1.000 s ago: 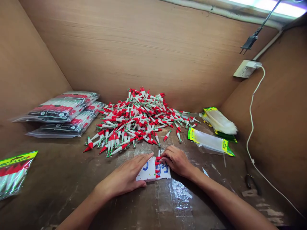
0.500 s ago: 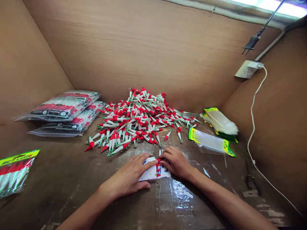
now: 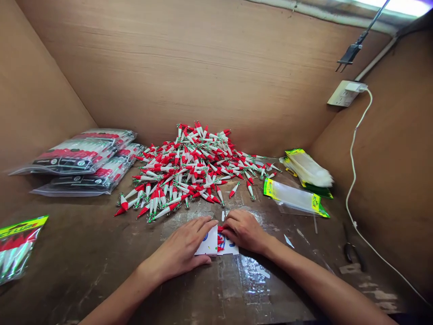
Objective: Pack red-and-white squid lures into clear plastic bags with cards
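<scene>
My left hand [image 3: 184, 243] spans a small white card sleeve [image 3: 209, 246] with blue marks, its thumb at the near edge and its fingers over the far side. Red lure tips [image 3: 220, 242] poke out of the sleeve's right end, above a white card flap [image 3: 232, 248]. The fingers of my right hand [image 3: 246, 230] pinch at the uppermost red tip; the rest of that lure is hidden. Beyond both hands rises a heap of red-and-white fishing lures [image 3: 189, 174] with green-tinged hooks.
Filled plastic bags of lures [image 3: 81, 158] are stacked at the back left. A packed lure pouch [image 3: 20, 248] lies at the left edge. Yellow-green pouches [image 3: 294, 195] lie to the right, near pliers [image 3: 353, 255]. A white cable [image 3: 352, 167] hangs along the right wall.
The whole view has shifted slightly. Both hands keep nearly the same place on the sleeve and the red tips, with only slight finger movement.
</scene>
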Demonstrator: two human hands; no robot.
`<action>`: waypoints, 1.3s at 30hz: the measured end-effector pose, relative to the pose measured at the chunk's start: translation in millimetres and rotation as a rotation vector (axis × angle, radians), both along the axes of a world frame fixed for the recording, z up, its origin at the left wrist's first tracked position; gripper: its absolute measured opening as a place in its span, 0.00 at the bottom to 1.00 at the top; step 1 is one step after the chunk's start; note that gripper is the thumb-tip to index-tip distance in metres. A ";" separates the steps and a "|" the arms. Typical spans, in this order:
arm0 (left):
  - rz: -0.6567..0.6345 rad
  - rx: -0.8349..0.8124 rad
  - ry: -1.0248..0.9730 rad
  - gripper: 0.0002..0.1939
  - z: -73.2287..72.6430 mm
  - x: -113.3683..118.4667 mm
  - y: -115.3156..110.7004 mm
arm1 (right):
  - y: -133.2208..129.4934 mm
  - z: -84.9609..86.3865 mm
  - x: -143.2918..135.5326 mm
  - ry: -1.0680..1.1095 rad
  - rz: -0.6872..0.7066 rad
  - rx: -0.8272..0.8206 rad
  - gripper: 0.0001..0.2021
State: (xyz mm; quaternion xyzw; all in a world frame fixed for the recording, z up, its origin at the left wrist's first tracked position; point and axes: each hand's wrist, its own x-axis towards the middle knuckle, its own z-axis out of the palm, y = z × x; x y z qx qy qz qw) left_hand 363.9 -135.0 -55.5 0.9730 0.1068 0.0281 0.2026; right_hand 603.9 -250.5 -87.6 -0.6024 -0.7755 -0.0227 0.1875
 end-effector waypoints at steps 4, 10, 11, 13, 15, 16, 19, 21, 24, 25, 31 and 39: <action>-0.017 0.011 0.018 0.39 2.1 0.2 1.0 | 0.3 4.9 7.0 -0.003 -0.012 -0.007 0.10; -0.015 0.007 0.022 0.39 6.3 1.8 -0.1 | -2.8 12.8 8.7 -0.040 -0.016 -0.027 0.09; -0.015 0.011 0.017 0.40 6.5 2.2 -0.2 | -4.3 14.2 8.6 -0.018 -0.015 -0.036 0.09; -0.012 0.008 0.002 0.41 7.1 3.0 -0.4 | -7.2 15.5 7.8 0.043 0.005 -0.076 0.08; -0.010 -0.004 -0.014 0.42 8.2 3.7 -0.6 | -8.8 14.3 6.4 0.086 0.019 -0.108 0.07; -0.010 -0.009 -0.019 0.41 8.7 3.9 -0.6 | -8.9 13.0 5.5 0.088 0.009 -0.111 0.07; -0.005 -0.020 -0.021 0.42 9.4 3.4 0.1 | -7.2 8.8 4.4 0.033 -0.057 -0.078 0.07; -0.001 -0.028 -0.017 0.42 9.0 2.2 1.1 | -6.4 8.0 5.5 0.001 -0.065 -0.075 0.07; -0.007 -0.037 -0.010 0.39 7.0 0.6 2.7 | -7.1 8.9 6.9 0.007 -0.048 -0.092 0.06; -0.008 -0.038 -0.008 0.38 6.0 0.4 3.0 | -7.5 8.9 6.5 0.021 -0.045 -0.096 0.06; 0.000 0.008 -0.010 0.39 2.5 2.6 2.3 | -6.9 7.7 -0.4 0.097 -0.027 -0.104 0.08; 0.020 0.022 0.007 0.39 10.2 2.2 3.8 | -9.0 10.3 2.9 0.154 -0.054 -0.098 0.05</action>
